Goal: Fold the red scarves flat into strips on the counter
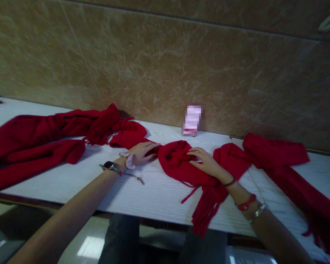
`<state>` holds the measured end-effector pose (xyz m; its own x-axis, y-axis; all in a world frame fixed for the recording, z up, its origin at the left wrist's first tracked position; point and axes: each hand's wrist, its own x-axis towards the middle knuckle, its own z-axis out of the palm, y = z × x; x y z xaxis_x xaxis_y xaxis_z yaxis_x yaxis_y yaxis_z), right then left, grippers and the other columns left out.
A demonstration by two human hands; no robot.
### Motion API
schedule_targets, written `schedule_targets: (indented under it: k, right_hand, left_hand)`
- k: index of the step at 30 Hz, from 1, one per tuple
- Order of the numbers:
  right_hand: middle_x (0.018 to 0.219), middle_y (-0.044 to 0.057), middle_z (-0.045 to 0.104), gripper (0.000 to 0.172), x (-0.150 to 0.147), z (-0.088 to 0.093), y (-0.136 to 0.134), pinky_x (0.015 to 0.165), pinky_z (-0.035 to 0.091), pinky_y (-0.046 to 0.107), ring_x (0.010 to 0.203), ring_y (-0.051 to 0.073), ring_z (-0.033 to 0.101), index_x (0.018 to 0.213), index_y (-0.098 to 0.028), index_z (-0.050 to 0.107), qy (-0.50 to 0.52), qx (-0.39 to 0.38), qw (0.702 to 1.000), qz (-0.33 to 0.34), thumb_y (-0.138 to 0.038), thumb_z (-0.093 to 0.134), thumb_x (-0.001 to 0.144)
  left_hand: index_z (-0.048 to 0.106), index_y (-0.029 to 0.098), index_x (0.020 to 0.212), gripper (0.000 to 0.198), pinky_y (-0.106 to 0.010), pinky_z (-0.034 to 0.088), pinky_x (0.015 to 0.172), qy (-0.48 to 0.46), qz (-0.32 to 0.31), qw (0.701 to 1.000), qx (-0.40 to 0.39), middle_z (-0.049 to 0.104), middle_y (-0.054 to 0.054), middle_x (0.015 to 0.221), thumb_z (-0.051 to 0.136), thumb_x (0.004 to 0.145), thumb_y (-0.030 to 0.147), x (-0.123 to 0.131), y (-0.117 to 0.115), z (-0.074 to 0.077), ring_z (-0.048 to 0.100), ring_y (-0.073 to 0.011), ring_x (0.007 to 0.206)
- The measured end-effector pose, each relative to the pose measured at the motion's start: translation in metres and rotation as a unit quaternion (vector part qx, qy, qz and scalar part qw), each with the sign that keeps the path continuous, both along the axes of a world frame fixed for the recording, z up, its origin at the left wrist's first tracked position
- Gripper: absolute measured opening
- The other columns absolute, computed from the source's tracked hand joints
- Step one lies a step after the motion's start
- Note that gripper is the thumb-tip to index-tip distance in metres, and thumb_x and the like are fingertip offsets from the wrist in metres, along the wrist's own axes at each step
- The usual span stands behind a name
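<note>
A long red fringed scarf (pixel 178 161) lies bunched across the white table (pixel 143 190), its fringe hanging over the near edge. My left hand (pixel 141 153) rests flat on the scarf's left part, fingers stretched out toward the middle. My right hand (pixel 205 161) lies on the bunched middle of the scarf, fingers spread and slightly curled over the cloth. Bracelets and a watch sit on both wrists.
More red scarves lie in a heap at the left (pixel 35 143) and drape off the table at the right (pixel 288 165). A small pinkish box (pixel 191 120) stands against the brown marble wall (pixel 165 62). My legs show below the table edge.
</note>
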<state>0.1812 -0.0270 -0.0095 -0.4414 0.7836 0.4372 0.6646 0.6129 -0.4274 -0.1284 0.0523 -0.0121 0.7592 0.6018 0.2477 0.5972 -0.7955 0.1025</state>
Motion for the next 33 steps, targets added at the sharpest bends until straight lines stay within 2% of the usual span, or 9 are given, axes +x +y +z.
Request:
schedule_targets:
  k: [6,11,14,19,22,24,26,29,33]
  right_hand:
    - [0.109,0.008,0.055,0.029,-0.003,0.000,-0.004,0.093,0.044,0.040,0.105,0.019,0.053,0.108,-0.023,0.057,0.023,-0.006,1.000,-0.012,-0.018,0.053,0.080]
    - [0.110,0.009,0.054,0.032,0.000,0.007,-0.001,0.095,0.043,0.041,0.105,0.020,0.052,0.113,-0.022,0.053,0.022,0.031,0.999,-0.014,-0.020,0.052,0.081]
    - [0.105,0.010,0.055,0.031,0.003,0.010,0.001,0.087,0.047,0.041,0.101,0.021,0.053,0.112,-0.022,0.053,0.023,0.046,0.998,-0.023,-0.023,0.053,0.080]
    - [0.091,0.008,0.058,0.019,0.005,0.013,0.002,0.072,0.050,0.035,0.085,0.019,0.055,0.096,-0.019,0.056,0.005,0.028,0.999,-0.020,-0.024,0.056,0.078]
    - [0.079,0.004,0.056,0.010,0.008,0.019,-0.002,0.067,0.049,0.031,0.073,0.016,0.054,0.080,-0.018,0.056,-0.026,0.007,0.999,-0.025,-0.027,0.058,0.077]
    - [0.075,0.003,0.056,0.013,0.011,0.023,-0.005,0.066,0.048,0.030,0.069,0.014,0.053,0.073,-0.018,0.055,-0.053,-0.010,0.998,-0.021,-0.030,0.058,0.078]
    - [0.075,0.004,0.058,0.016,0.016,0.026,-0.008,0.068,0.048,0.030,0.070,0.015,0.055,0.071,-0.018,0.057,-0.084,-0.035,0.996,0.005,-0.032,0.058,0.078]
    - [0.084,0.006,0.064,0.014,0.021,0.024,-0.010,0.075,0.048,0.033,0.078,0.018,0.059,0.079,-0.018,0.062,-0.112,-0.078,0.990,0.043,-0.030,0.063,0.074]
    - [0.095,0.007,0.067,0.023,0.023,0.023,-0.010,0.078,0.048,0.034,0.084,0.019,0.062,0.096,-0.018,0.061,-0.099,-0.105,0.989,0.032,-0.019,0.062,0.073]
  left_hand:
    - [0.053,0.015,0.118,0.034,-0.032,0.043,0.090,-0.006,0.001,1.000,-0.010,0.060,-0.009,0.112,0.042,0.086,0.020,0.003,0.002,0.001,0.054,-0.0201,0.102]
    - [0.053,0.020,0.118,0.033,-0.029,0.046,0.082,0.003,0.023,1.000,0.015,0.060,-0.006,0.106,0.037,0.089,0.020,0.004,0.002,0.004,0.056,-0.0185,0.095]
    - [0.052,0.019,0.118,0.034,-0.028,0.046,0.081,0.006,0.037,0.998,0.040,0.058,-0.007,0.105,0.040,0.087,0.019,0.005,-0.002,0.008,0.055,-0.0185,0.094]
    - [0.051,0.017,0.119,0.036,-0.030,0.048,0.076,0.016,0.081,0.995,0.049,0.055,-0.009,0.103,0.044,0.085,0.029,0.007,-0.013,0.012,0.056,-0.0214,0.091]
    - [0.046,0.015,0.124,0.040,-0.031,0.047,0.079,-0.038,0.093,0.992,0.079,0.052,-0.011,0.110,0.036,0.088,0.029,0.008,-0.020,0.011,0.054,-0.0215,0.097]
    - [0.044,0.014,0.125,0.041,-0.032,0.045,0.085,-0.077,0.057,0.990,0.106,0.049,-0.012,0.116,0.034,0.089,0.031,0.013,-0.024,0.011,0.050,-0.0217,0.104]
    - [0.045,0.014,0.125,0.043,-0.037,0.041,0.092,-0.089,-0.005,0.988,0.127,0.045,-0.013,0.123,0.035,0.088,0.034,0.024,-0.027,0.011,0.045,-0.0237,0.111]
    - [0.047,0.016,0.123,0.045,-0.044,0.035,0.096,-0.071,-0.083,0.986,0.124,0.043,-0.014,0.128,0.039,0.086,0.039,0.049,-0.028,0.011,0.040,-0.0269,0.118]
    - [0.053,0.016,0.117,0.039,-0.044,0.036,0.092,-0.038,-0.102,0.992,0.068,0.054,-0.011,0.117,0.043,0.086,0.039,0.074,-0.025,0.007,0.046,-0.0246,0.112]
